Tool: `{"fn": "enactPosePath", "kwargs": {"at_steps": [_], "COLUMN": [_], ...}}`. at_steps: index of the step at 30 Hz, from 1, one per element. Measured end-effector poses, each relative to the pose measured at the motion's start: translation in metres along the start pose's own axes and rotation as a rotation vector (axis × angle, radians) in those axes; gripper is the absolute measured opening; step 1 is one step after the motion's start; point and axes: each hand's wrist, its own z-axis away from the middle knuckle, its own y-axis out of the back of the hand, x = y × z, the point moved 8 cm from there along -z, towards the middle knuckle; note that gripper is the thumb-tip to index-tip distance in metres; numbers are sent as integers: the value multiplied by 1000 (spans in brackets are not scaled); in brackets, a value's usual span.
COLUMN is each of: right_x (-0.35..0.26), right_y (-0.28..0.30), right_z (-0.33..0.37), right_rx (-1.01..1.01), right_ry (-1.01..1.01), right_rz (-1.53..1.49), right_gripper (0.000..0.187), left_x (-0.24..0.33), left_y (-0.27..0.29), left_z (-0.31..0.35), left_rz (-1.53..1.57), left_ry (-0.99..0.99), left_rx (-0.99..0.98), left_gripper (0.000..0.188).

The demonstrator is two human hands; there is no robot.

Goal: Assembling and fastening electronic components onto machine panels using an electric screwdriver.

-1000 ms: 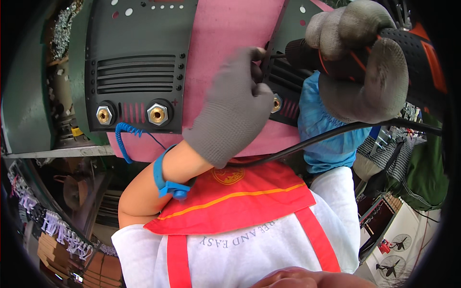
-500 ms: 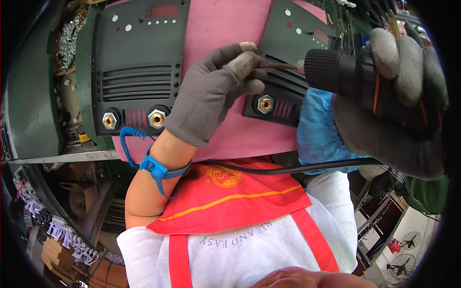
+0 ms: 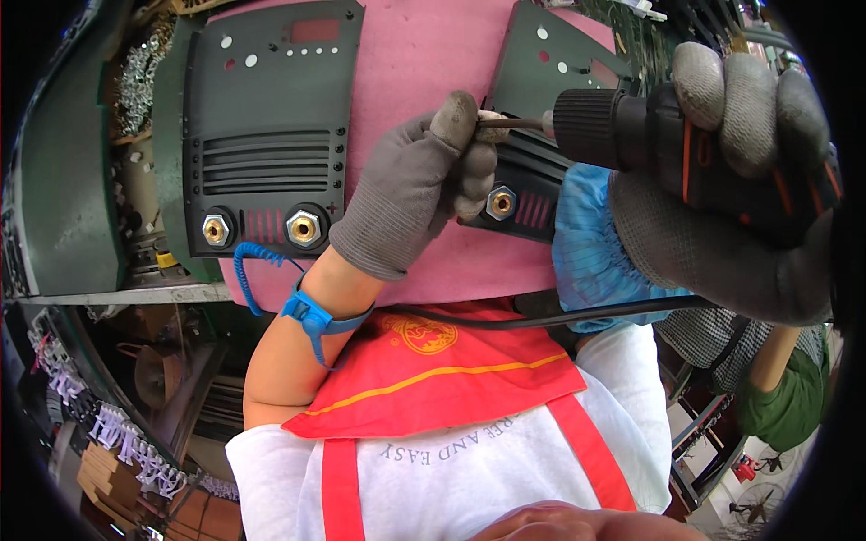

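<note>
My right hand (image 3: 749, 117), in a grey glove, grips a black electric screwdriver (image 3: 645, 131) with orange lines, held level and pointing left. Its long thin bit (image 3: 519, 123) runs to my left hand (image 3: 419, 185), also gloved. There the thumb and fingers pinch around the bit's tip; any screw at the tip is hidden. Below the hands lie two black slotted front panels on a pink mat (image 3: 419, 54). The left panel (image 3: 271, 99) shows two brass sockets in hex nuts. The right panel (image 3: 550, 81) sits tilted, partly covered by my left fingers and the driver.
A blue coiled cord (image 3: 248, 270) runs to the band on my left wrist. A black cable (image 3: 541, 317) crosses before my red apron (image 3: 442, 388). At the left are loose screws (image 3: 140, 86) and a dark green panel (image 3: 68, 171). Another person's green sleeve (image 3: 794, 406) shows at right.
My left fingers have curled in around the bit's tip. The screwdriver has shifted slightly left with my right hand. More of another person's arm shows at right.
</note>
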Motion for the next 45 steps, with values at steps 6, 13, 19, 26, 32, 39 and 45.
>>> {"fn": "enactPosePath", "kwargs": {"at_steps": [6,13,19,26,32,39,45], "right_x": [3,1,23,31,36,72,64], "right_y": [1,50,16,23,26,38,15], "right_z": [8,-3,-7,-6,-9,-12,-16], "right_rx": [64,194,394,395,399,460,323], "right_ry": [-28,243,464,383,284,176,142], "right_rz": [-9,66,361,380,406,31,164], "right_gripper": [48,41,19,20,20,26,21], "left_x": [4,31,18,16,13,16,17], "left_y": [4,15,-1,-2,-2,-1,0], "left_z": [-2,-5,-13,-10,-9,-10,-1], "left_rz": [14,-809,-1042,-1029,-1041,-1056,-1015], "left_ry": [-12,-342,-341,-390,-441,-464,-397], "left_rx": [-21,315,248,272,295,316,326], "left_gripper": [44,51,45,39,45,40,40]}}
